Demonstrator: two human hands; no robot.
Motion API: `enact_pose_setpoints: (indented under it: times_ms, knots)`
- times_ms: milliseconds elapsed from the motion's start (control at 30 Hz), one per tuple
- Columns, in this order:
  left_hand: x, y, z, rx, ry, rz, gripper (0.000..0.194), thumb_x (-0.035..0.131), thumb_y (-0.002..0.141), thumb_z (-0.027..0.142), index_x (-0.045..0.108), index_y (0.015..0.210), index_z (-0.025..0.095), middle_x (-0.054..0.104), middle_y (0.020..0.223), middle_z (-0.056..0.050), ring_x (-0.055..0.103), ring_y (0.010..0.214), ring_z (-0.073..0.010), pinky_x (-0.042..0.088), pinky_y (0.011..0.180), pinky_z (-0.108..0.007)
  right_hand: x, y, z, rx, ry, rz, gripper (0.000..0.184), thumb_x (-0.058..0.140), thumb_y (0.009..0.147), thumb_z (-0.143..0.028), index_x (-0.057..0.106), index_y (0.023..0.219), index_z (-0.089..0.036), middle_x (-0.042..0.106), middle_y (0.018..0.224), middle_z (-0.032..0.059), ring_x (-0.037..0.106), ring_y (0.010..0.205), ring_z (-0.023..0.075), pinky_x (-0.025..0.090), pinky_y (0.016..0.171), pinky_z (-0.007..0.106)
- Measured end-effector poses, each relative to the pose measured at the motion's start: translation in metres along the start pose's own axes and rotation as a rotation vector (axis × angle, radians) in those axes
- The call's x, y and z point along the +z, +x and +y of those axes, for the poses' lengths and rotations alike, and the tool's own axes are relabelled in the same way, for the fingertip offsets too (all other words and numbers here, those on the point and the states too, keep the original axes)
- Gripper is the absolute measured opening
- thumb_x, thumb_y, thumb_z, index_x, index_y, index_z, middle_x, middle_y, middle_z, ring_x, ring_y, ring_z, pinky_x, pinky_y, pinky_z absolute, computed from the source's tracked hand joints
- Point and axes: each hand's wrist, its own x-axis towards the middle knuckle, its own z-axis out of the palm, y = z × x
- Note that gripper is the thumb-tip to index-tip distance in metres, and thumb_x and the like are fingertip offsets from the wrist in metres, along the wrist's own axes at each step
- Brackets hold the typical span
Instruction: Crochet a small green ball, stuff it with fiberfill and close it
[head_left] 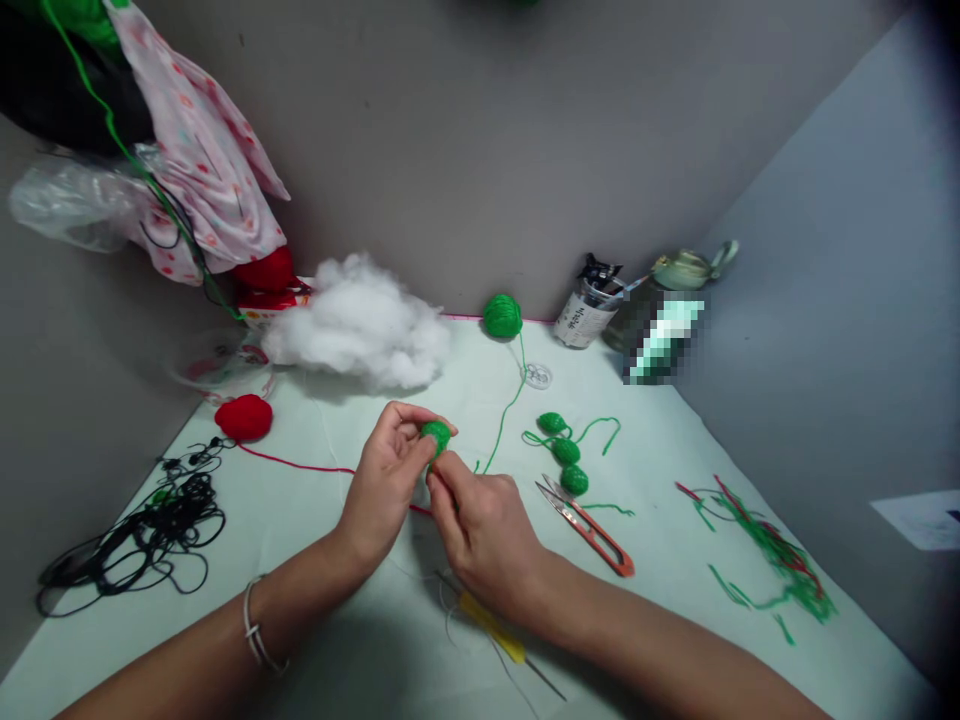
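Note:
Between my two hands, above the middle of the table, is a small green crocheted piece (436, 432). My left hand (390, 462) pinches it between thumb and fingers. My right hand (480, 515) is closed right against its lower side; whatever sits in those fingers is hidden. Under my right wrist lies a crochet hook with a yellow handle (491, 625). To the right are several small green crocheted balls with yarn tails, among them a lowest one (574, 480). Orange-handled thread snips (589, 528) lie just below them, blades apart.
White stuffing (364, 325) is heaped at the back left. A green yarn ball (502, 316) sits by the wall, a red one (244, 417) at left. Black cord (142, 540) lies tangled far left, yarn scraps (784, 555) far right. A pen cup (586, 312) stands behind.

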Motion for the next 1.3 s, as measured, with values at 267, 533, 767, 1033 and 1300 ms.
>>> enact_pose_setpoints:
  times_ms: [267,533,767,1033,1300]
  knots:
    - [-0.003,-0.002,0.011,0.143,0.095,-0.034,0.016,0.075,0.091,0.026,0.065,0.101,0.02,0.079,0.105,-0.007,0.073,0.1,-0.0204,0.056,0.088,-0.034,-0.001,0.002,0.006,0.006,0.036,0.016,0.021,0.035,0.103,-0.028,0.052,0.09,-0.023,0.049,0.06,-0.0052,0.039,0.049,0.0135,0.028,0.055,0.027]
    - [-0.001,-0.011,0.015,0.161,0.062,-0.103,0.014,0.068,0.099,0.022,0.06,0.11,0.025,0.077,0.115,-0.003,0.073,0.091,-0.0154,0.059,0.081,-0.03,0.01,-0.006,0.011,-0.237,-0.212,0.123,0.019,0.037,0.098,-0.014,0.049,0.086,-0.023,0.061,0.061,-0.0003,0.045,0.051,0.0142,0.027,0.055,0.028]
    - [-0.007,-0.001,0.023,0.049,0.045,-0.253,0.013,0.063,0.102,0.031,0.072,0.112,0.027,0.075,0.123,-0.003,0.069,0.099,-0.0163,0.054,0.087,-0.028,0.0,0.001,0.012,-0.128,-0.017,0.054,0.022,0.036,0.102,-0.021,0.051,0.085,-0.023,0.053,0.064,-0.0031,0.039,0.054,0.0127,0.027,0.057,0.026]
    - [-0.013,0.009,0.037,0.17,0.277,-0.163,0.011,0.072,0.089,0.022,0.07,0.1,0.023,0.073,0.104,-0.003,0.067,0.098,-0.0186,0.052,0.09,-0.031,-0.041,0.012,0.001,0.043,0.219,-0.134,0.028,0.049,0.104,-0.028,0.056,0.078,-0.021,0.046,0.064,-0.0064,0.04,0.058,0.0099,0.031,0.062,0.026]
    - [-0.008,0.005,0.032,0.12,0.219,-0.104,0.019,0.077,0.087,0.028,0.064,0.1,0.021,0.071,0.098,-0.001,0.062,0.07,-0.0128,0.053,0.07,-0.029,-0.054,0.019,0.014,0.027,0.062,0.085,0.033,0.05,0.107,-0.043,0.064,0.13,-0.024,0.063,0.133,0.0121,0.062,0.089,0.0177,0.048,0.095,0.041]
